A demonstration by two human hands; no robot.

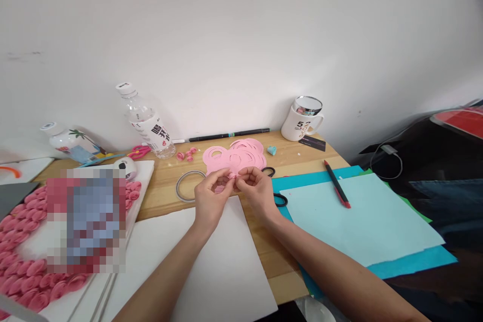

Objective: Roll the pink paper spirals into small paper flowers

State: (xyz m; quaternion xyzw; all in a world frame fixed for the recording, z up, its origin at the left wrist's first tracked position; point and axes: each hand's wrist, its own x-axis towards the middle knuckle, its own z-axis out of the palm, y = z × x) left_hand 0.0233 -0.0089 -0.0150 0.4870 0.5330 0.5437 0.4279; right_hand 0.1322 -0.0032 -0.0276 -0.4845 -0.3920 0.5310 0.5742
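Wooden desk [166, 183], pink paper curl [233, 176], axis unclear

Home craft desk [226, 158]: paper roses [22, 241], scissors [279, 199]

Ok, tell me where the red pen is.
In the head view, the red pen lies right of the right hand, across the upper left edge of the light blue paper.

small pink paper strip [233, 176], partly rolled, pinched between fingertips above wooden desk
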